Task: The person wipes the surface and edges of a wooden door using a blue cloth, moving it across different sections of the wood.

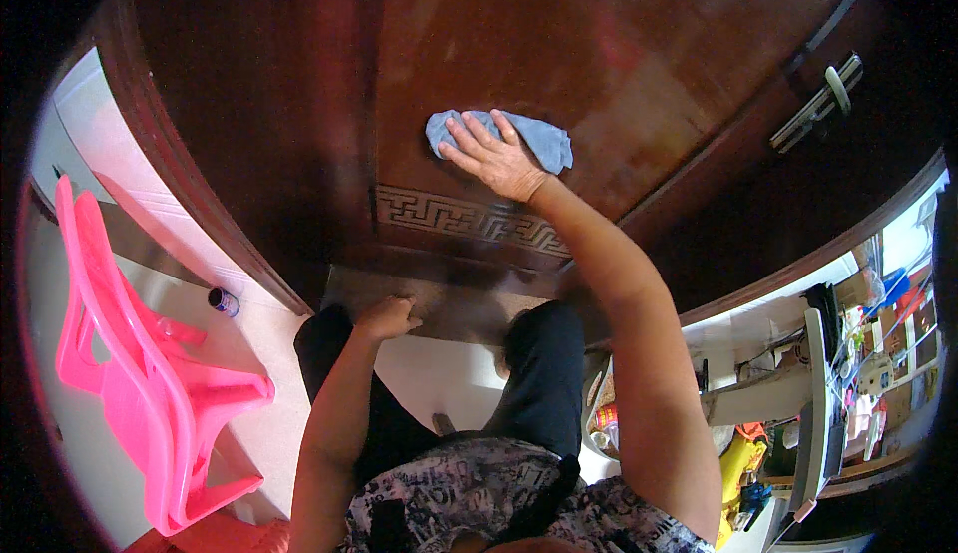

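Note:
My right hand [490, 150] lies flat over a folded blue-grey cloth [550, 141], pressing it against the brown panel of a wooden door [479, 51]. Its fingers are spread, and cloth shows on both sides of the hand. Just below the cloth, a band of pale meander fretwork [479, 222] crosses the lower part of the panel. My left hand [387, 319] rests by my left knee, its fingers loosely bent and apart, with nothing visible in it.
Pink plastic chairs [161, 373], one nested in another, stand at left near a small dark can [224, 302] on the floor. The door handle [819, 104] juts out at upper right. Cluttered shelves [891, 358] and a yellow bag [741, 471] fill the right side.

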